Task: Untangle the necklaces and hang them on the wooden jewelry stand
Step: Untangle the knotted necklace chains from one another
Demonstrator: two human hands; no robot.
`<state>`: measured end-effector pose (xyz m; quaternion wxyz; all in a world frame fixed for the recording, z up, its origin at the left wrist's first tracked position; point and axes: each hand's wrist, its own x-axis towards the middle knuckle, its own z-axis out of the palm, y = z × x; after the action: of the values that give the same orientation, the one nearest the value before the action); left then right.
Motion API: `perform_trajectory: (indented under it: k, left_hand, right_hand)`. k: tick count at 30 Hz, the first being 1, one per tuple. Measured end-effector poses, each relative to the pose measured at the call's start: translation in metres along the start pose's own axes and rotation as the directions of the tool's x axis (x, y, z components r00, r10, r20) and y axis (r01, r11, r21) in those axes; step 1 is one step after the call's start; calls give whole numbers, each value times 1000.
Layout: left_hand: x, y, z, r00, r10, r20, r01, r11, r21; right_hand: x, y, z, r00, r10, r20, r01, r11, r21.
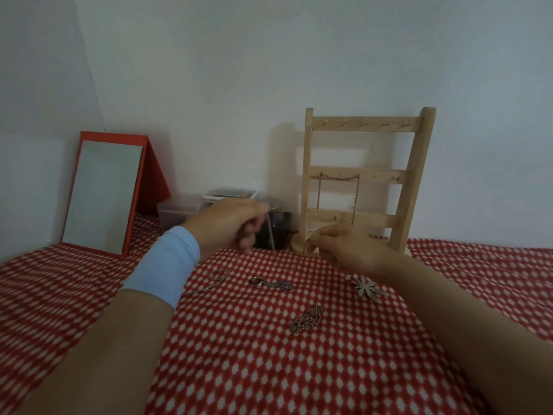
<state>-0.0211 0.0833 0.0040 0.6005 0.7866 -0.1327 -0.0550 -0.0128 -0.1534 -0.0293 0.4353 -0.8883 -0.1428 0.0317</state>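
Frame centre: left hand (pixel 227 224) pinches a thin necklace (pixel 271 235), the chain hanging straight below its curled fingers — right hand (pixel 341 251) pinches a short strand (pixel 307 244) at its fingertips, before the wooden jewelry stand (pixel 366 178), centre right.

— What is the person wearing?

— A pale blue wristband (pixel 163 265). It is wide, plain, soft-looking fabric, and no print shows on it. It wraps the left forearm just behind the left hand (pixel 227 226).

— And the rest of that arm?

— Bare from the band down to the frame's edge.

— The other side?

— The right hand (pixel 344 250) and its forearm are bare as well. The fingers (pixel 326 233) are too blurred to show finer detail.
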Motion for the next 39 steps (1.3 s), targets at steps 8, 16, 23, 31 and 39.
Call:
perform_trajectory:
  k: [8, 16, 23, 31, 39]
  left_hand:
    - [-15, 18, 3, 896, -324, 303, 146, 860, 488]
    - [3, 9, 30, 1000, 1, -5, 2, 833, 553]
    - [45, 15, 84, 967, 232, -104, -123, 784, 609]
    - [57, -18, 109, 976, 51, 213, -187, 696, 693]
    - [59, -29, 121, 951, 11, 308, -231, 687, 689]
  right_hand:
    - [1, 2, -5, 1000, 4, -2, -4, 980, 201]
    - [-5, -1, -20, 985, 23, 172, -90, 916, 391]
    - [-13, 6, -63, 973, -62, 223, 24, 986, 166]
    - [-23, 8, -96, 972, -18, 233, 23, 1000, -20]
    - [-14, 23, -96, 959, -188, 211, 119, 946, 301]
